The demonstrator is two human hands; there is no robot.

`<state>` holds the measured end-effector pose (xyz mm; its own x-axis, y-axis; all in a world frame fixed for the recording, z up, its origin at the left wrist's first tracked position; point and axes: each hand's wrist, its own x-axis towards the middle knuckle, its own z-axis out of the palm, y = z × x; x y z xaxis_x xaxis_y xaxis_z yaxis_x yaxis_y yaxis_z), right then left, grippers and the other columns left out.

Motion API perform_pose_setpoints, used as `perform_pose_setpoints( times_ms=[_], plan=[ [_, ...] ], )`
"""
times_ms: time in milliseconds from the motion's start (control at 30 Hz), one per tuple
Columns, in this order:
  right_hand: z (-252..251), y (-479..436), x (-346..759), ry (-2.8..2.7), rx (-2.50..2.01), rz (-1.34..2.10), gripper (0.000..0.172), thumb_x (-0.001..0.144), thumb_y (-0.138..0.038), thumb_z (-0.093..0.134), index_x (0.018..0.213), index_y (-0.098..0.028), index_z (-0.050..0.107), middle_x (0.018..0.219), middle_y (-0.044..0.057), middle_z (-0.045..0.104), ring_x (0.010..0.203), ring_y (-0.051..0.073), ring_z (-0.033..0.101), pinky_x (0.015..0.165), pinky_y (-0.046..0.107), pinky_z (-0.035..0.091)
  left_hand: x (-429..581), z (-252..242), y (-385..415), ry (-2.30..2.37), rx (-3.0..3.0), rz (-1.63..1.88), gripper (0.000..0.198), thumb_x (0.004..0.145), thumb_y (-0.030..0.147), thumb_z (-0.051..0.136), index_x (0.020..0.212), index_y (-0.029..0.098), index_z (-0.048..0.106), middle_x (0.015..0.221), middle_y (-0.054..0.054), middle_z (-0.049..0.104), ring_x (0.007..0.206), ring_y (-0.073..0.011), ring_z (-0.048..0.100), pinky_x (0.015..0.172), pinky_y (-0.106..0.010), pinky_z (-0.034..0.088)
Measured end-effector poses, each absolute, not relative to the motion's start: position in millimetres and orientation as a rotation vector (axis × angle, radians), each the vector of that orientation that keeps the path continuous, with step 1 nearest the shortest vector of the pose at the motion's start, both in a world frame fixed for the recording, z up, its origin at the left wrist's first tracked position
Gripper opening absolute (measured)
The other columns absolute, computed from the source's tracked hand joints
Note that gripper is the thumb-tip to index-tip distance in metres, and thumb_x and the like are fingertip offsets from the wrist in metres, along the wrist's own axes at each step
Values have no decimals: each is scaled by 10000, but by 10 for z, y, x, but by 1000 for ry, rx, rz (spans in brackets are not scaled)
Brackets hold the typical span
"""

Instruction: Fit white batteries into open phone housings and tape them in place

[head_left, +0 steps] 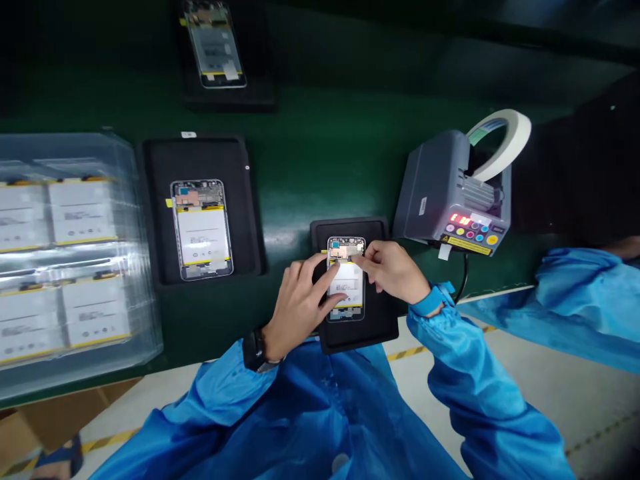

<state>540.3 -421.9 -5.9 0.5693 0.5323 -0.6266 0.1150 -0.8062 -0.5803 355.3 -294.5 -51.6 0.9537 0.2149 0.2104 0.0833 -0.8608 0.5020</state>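
Note:
An opened phone [356, 283] lies in a black tray [383, 320] at the front edge of the bench. Its circuit board shows at the top, and a white battery [350, 275] with yellow edge strips sits below it. My left hand [300, 303], with a watch on its wrist, rests over the phone's left side; its fingers are spread, the index at the battery's upper edge and the thumb across its lower part. At the seam between battery and board, my right hand [393, 268] has thumb and index finger pinched together. Whatever is between those fingertips is too small to make out.
Another opened phone [204, 233] lies in a black tray [245, 220] to the left; a third phone [215, 50] is at the back. A clear plastic tray [145, 320] holds several batteries. A tape dispenser [433, 190] stands right, beside another person's blue sleeve [585, 287].

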Motion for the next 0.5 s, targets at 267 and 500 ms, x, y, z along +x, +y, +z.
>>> perform_pose_setpoints(
  times_ms=[267,500],
  plan=[
    [-41,-4180,5406,-316,-2231,1268,433,872,-434,815,705,-206,487,520,-11,626,397,133,597,363,191,443,3560,-507,-2959,219,2593,335,470,984,429,665,1370,162,637,1399,-195,593,1065,-326,541,834,-434,447],
    [1,-4143,5414,-266,-2149,1288,472,831,-447,869,687,-201,493,505,2,629,415,126,604,383,191,497,3552,-515,-2945,218,2582,304,475,996,450,637,1392,188,630,1427,-190,576,1074,-329,546,846,-440,446]
  ],
)
